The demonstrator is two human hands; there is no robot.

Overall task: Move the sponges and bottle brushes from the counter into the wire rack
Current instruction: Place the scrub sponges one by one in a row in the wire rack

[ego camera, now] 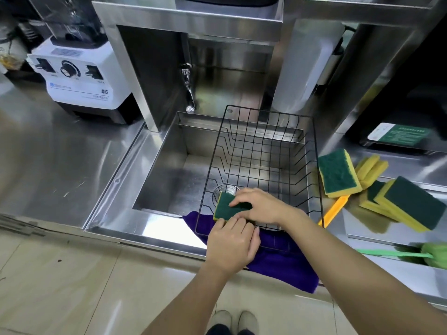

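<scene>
A black wire rack (263, 151) sits across the sink's right half. At its near left corner lies a green-and-yellow sponge (225, 209), with my right hand (261, 205) pressing down on it, fingers over its top. My left hand (233, 245) grips the rack's front rim just below the sponge. Several more green-and-yellow sponges (338, 172) lie piled on the counter right of the rack. A yellow-handled brush (333, 209) pokes out from under them. A green bottle brush (433, 255) lies at the far right edge.
A purple cloth (285, 264) hangs over the sink's front edge under the rack. The steel sink (169, 180) has a tap (188, 90) behind it. A white blender base (79, 81) stands on the left counter. A green card (399, 135) lies at the right rear.
</scene>
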